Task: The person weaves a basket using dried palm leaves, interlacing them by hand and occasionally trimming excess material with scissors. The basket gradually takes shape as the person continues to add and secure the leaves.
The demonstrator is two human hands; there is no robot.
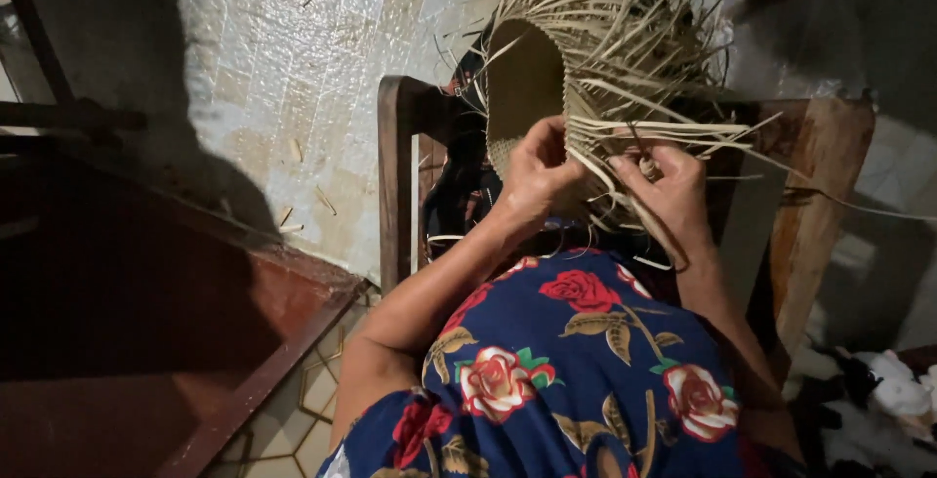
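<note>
Nearest the camera, a dark blue garment printed with red and pink roses and tan leaves (576,371) covers the person's lap and fills the lower centre of the view. Both bare forearms rise from it toward the work. The left hand (537,173) is closed around the lower edge of a half-woven pale straw piece with a rounded, tightly plaited body (527,78), fingers curled over the rim, thumb on the near side. The right hand (664,190) sits just beside it, fingers pressed together and pinching a few flat pale straw strands (673,131) that run out sideways from the woven edge. The woven piece is held up in front of the person, between the hands and above the lap; many loose strands fan out from its upper and right side, unwoven and splayed. Directly behind the work stands a dark brown wooden chair frame (395,175), its upright post left of the left hand and a broader wooden panel at right. To the left, a reddish-brown wooden surface (244,341) lies in shadow. Beneath it, patterned floor tiles (312,400) show. White crumpled cloth (893,390) lies at lower right. Farthest, a pale tiled floor (293,58) carries a few short straw scraps.
</note>
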